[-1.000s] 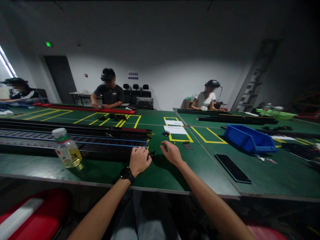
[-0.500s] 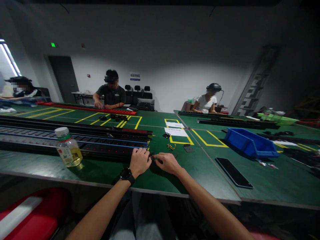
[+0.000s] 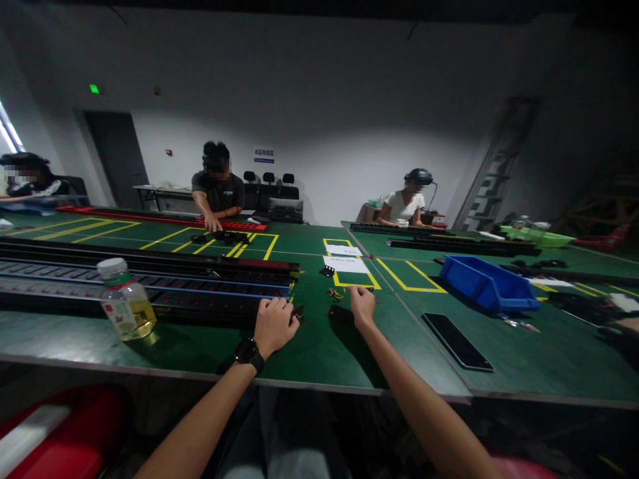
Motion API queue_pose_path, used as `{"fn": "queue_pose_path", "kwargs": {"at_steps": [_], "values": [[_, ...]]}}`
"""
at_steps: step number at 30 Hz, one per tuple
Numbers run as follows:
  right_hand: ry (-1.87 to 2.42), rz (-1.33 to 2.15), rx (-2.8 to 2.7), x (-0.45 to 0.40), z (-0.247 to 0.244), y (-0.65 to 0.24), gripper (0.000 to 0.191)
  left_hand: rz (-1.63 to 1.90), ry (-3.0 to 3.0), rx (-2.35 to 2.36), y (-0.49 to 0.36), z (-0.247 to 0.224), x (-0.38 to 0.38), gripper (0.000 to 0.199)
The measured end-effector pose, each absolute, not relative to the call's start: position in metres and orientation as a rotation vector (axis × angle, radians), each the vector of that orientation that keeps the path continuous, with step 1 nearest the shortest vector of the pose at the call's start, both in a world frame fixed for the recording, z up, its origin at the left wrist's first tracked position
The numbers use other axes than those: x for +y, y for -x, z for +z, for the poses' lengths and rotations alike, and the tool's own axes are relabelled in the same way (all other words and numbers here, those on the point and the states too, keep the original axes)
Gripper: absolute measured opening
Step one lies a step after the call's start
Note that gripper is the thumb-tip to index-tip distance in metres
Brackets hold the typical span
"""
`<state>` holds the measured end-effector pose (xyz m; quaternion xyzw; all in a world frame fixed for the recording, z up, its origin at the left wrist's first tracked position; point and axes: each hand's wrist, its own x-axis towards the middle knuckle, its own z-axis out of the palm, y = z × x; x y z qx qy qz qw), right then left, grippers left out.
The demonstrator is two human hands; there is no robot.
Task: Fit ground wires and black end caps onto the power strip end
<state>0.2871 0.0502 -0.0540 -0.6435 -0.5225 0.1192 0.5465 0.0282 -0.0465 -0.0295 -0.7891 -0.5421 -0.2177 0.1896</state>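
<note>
My left hand (image 3: pixel 275 326), with a black watch on the wrist, is closed on a small dark part (image 3: pixel 298 313) at the right end of the long black rails (image 3: pixel 229 307). To its right, my right hand (image 3: pixel 362 306) is raised over the green table (image 3: pixel 319 359), fingers bent and pointing left; whether anything is in them is too small to tell. Yellow wires (image 3: pixel 335 293) lie just left of its fingertips. A small black bracket (image 3: pixel 327 271) rests beyond them, beside white paper labels (image 3: pixel 345 264).
A bottle of yellow liquid (image 3: pixel 127 303) stands on the left. A phone (image 3: pixel 456 340) and a blue bin (image 3: pixel 489 283) are on the right. Across the table, one person (image 3: pixel 218 183) reaches toward dark parts (image 3: pixel 227 237); another person (image 3: pixel 407 199) sits farther right.
My right hand has moved away from my left hand, to the right and forward. My left hand has stayed by the rail end. The person opposite has reached forward to the dark parts.
</note>
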Motion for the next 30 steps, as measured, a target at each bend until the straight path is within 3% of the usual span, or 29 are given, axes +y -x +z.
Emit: {"fn": "queue_pose_path", "kwargs": {"at_steps": [10, 30], "values": [[1.473, 0.468, -1.138, 0.0559, -0.0643, -0.2874, 0.033, -0.632, 2.221, -1.515, -0.0285, -0.0282, -0.0472, 0.017], [1.482, 0.517, -1.183, 0.0545, -0.062, -0.288, 0.033, -0.628, 2.235, -1.544, -0.0287, -0.0279, -0.0476, 0.016]]}}
